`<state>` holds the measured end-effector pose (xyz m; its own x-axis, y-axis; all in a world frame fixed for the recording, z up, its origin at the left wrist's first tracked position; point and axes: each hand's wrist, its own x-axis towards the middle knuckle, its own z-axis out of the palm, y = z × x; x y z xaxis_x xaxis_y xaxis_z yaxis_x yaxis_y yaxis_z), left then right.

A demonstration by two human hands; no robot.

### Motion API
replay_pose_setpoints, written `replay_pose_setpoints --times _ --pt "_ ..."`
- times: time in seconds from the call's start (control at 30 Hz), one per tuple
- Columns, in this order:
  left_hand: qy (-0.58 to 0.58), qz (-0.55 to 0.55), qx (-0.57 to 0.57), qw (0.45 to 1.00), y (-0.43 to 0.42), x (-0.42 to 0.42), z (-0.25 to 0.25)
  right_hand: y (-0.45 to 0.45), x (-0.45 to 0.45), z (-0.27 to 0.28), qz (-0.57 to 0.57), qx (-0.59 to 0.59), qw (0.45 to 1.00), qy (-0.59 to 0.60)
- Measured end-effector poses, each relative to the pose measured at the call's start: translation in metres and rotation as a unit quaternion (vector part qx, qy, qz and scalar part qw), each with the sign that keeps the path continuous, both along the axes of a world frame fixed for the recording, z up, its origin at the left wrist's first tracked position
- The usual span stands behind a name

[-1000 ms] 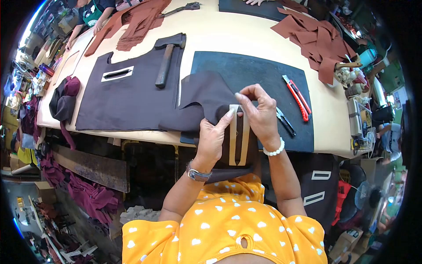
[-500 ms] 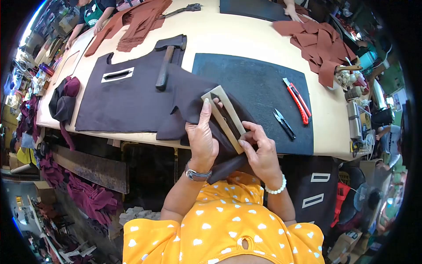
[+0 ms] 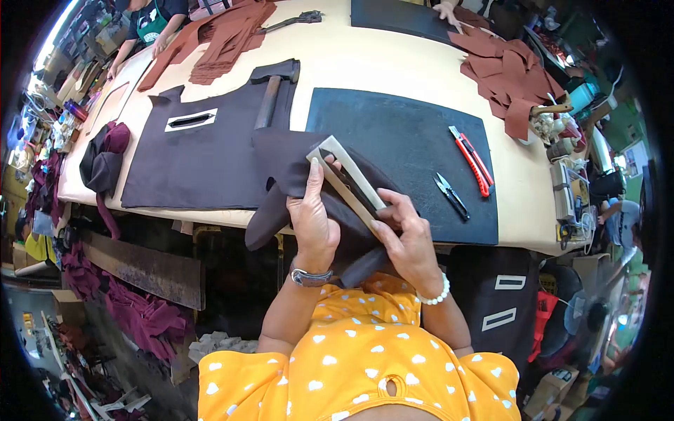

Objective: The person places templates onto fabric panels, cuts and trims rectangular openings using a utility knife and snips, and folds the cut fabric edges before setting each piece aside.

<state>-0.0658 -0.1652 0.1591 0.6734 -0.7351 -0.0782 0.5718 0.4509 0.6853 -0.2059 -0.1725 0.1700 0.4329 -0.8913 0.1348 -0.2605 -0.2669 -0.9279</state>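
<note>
My left hand [image 3: 314, 228] grips a dark brown fabric piece [image 3: 270, 221], its thumb on the upper left of a pale rectangular frame [image 3: 356, 168] around a slit. Some fingers of that hand show through the slit. With thumb and fingers, my right hand [image 3: 409, 238] pinches the lower right end of the same frame. The fabric hangs in folds below both hands at the table edge. Left of it lies a flat dark panel [image 3: 189, 161] with a white-framed slit [image 3: 191, 120]. A hammer [image 3: 267, 105] rests on that panel, its handle end near the held fabric.
On the dark mat [image 3: 393, 126] lie a red utility knife [image 3: 472, 163] and thread snips [image 3: 451, 196]. Rust-brown fabric pieces [image 3: 516, 81] are heaped at the right, and more [image 3: 228, 49] at the back. Another person's hand [image 3: 448, 12] is at the far edge; a person [image 3: 151, 24] stands far left.
Both hands have shifted slightly left with the framed fabric. Its left part has swung up beside the hammer handle's end, and the frame is turned a little more edge-on.
</note>
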Motion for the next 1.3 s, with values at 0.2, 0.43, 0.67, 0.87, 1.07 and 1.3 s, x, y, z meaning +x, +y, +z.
replay_pose_setpoints --times 0.2,0.43,0.67,0.87,1.07,1.3 --pt "-0.078 -0.180 0.183 0.963 0.047 0.005 -0.017 -0.033 -0.043 -0.007 0.020 -0.106 0.990 0.095" --pt "-0.745 -0.176 -0.001 0.643 0.023 0.002 0.010 -0.047 -0.044 -0.027 0.089 -0.197 0.965 0.151" --pt "-0.745 -0.358 0.007 0.562 -0.043 0.034 -0.015 -0.047 -0.045 -0.047 0.055 -0.259 0.958 0.106" --pt "-0.724 -0.362 -0.023 0.587 -0.042 0.055 -0.021 -0.042 -0.048 -0.045 0.054 -0.349 0.929 0.110" --pt "-0.740 -0.317 -0.029 0.592 -0.035 0.061 -0.027 -0.041 -0.061 -0.046 0.031 -0.273 0.957 0.089" --pt "-0.726 -0.315 -0.035 0.611 -0.034 0.063 -0.032 -0.046 -0.041 -0.042 -0.052 -0.236 0.954 0.181"
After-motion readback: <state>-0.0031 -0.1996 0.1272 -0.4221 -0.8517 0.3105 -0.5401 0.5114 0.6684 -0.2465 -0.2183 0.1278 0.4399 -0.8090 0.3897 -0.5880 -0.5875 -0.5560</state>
